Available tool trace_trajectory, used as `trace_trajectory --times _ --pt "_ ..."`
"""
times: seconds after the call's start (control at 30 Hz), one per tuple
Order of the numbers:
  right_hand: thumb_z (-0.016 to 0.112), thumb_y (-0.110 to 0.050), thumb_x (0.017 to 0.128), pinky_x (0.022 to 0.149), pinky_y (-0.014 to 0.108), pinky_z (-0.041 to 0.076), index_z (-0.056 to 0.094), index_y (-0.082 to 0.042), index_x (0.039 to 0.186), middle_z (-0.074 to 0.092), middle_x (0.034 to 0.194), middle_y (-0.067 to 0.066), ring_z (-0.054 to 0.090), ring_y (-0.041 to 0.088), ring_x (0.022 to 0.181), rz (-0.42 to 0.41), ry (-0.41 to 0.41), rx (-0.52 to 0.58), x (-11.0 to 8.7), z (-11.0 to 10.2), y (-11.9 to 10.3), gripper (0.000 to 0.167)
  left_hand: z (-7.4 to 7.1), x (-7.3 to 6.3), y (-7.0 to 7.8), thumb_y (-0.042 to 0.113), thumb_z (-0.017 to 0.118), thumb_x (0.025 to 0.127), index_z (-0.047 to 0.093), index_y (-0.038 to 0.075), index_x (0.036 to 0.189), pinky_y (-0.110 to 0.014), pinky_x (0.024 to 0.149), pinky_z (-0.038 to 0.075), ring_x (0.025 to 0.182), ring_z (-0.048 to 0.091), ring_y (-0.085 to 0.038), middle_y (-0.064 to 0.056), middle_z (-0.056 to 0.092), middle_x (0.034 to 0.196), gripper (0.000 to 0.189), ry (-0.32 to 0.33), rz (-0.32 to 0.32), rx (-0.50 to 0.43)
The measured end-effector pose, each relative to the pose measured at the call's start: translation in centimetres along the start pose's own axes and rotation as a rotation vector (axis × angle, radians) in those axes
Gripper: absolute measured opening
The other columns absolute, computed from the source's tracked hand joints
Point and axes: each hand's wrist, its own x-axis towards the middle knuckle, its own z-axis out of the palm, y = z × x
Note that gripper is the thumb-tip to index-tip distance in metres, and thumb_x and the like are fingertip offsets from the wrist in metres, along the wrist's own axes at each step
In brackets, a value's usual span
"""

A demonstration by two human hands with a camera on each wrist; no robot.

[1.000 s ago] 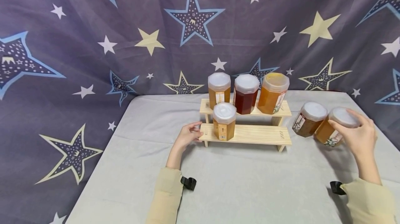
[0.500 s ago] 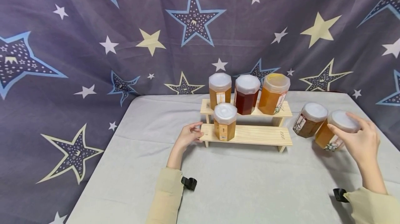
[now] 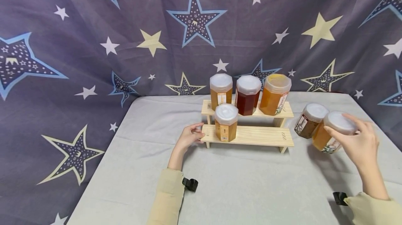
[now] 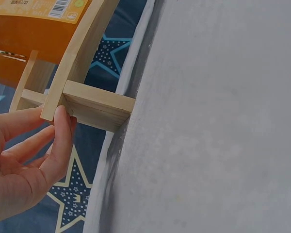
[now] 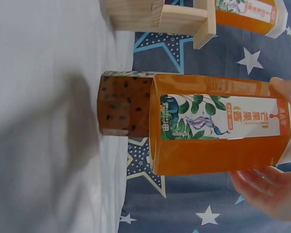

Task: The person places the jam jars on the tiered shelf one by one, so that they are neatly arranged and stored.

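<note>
My right hand grips an orange jam jar around its pale lid. In the right wrist view the jar, with a white leafy label, is raised off the table, in front of a dark speckled jar. My left hand pinches the left end of a two-step wooden rack; the left wrist view shows the fingers at the board's corner. On the lower step stands an amber jar. The upper step bears another amber jar, a dark red jar and an orange jar.
The dark speckled jar stands on the grey cloth-covered table, right of the rack and close beside the held jar. A star-patterned curtain hangs behind the table and along its sides.
My right hand has lifted the orange jam jar off the table, first shifting it slightly right, then left toward the rack. The left hand stays at the rack's end.
</note>
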Motion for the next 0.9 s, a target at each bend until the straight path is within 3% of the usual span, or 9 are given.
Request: trace_trajectory --times 0.1,0.3,0.5,0.63,0.8,0.9 --pt "0.08 -0.013 0.059 0.062 0.015 0.027 0.062 -0.006 0.11 0.038 0.091 -0.02 0.03 -0.016 0.08 -0.013 0.002 0.021 -0.1 0.1 -0.4 0.055 0.0 0.0 0.0 -0.011 0.055 0.078 0.043 -0.01 0.124 -0.043 0.07 0.056 0.058 0.054 -0.011 -0.016 0.052 0.086 0.048 0.004 -0.005 -0.006" --pt "0.08 -0.013 0.059 0.063 0.012 0.026 0.062 -0.006 0.111 0.044 0.095 -0.009 0.032 -0.014 0.081 -0.015 -0.03 0.049 -0.5 0.2 -1.5 0.055 0.1 -0.1 0.0 -0.011 0.055 0.078 0.043 -0.01 0.124 -0.045 0.072 0.056 0.058 0.054 -0.011 -0.015 0.052 0.085 0.048 0.007 -0.007 -0.003" --pt "0.08 -0.013 0.059 0.06 0.007 0.03 0.062 -0.006 0.111 0.04 0.091 -0.016 0.035 -0.011 0.079 -0.037 -0.059 0.073 -0.7 0.5 -2.4 0.055 0.1 -0.1 0.0 -0.011 0.055 0.078 0.044 -0.01 0.124 -0.044 0.07 0.056 0.058 0.054 -0.011 -0.016 0.053 0.085 0.047 0.009 -0.005 -0.001" --pt "0.081 -0.015 0.059 0.06 0.005 0.033 0.062 -0.009 0.112 0.048 0.094 -0.002 0.037 -0.005 0.08 -0.05 -0.087 0.095 -0.7 0.9 -2.7 0.056 0.1 -0.1 0.1 -0.011 0.055 0.078 0.044 -0.01 0.124 -0.044 0.07 0.056 0.058 0.054 -0.011 -0.016 0.053 0.085 0.048 0.007 -0.004 0.003" --pt "0.083 -0.018 0.057 0.06 0.005 0.035 0.063 -0.017 0.111 0.051 0.097 0.01 0.042 0.004 0.083 -0.09 -0.092 0.147 -0.2 2.6 -0.7 0.058 0.0 -0.1 0.0 -0.011 0.055 0.078 0.043 -0.01 0.124 -0.043 0.07 0.057 0.058 0.054 -0.011 -0.016 0.052 0.086 0.048 0.005 -0.003 -0.007" --pt "0.082 -0.017 0.058 0.062 0.006 0.035 0.062 -0.014 0.113 0.051 0.098 0.011 0.041 0.003 0.084 -0.106 -0.124 0.146 -0.5 2.4 -2.3 0.059 0.0 0.0 0.0 -0.012 0.055 0.078 0.043 -0.011 0.124 -0.041 0.069 0.057 0.058 0.054 -0.011 -0.016 0.052 0.086 0.048 0.004 0.0 -0.011"
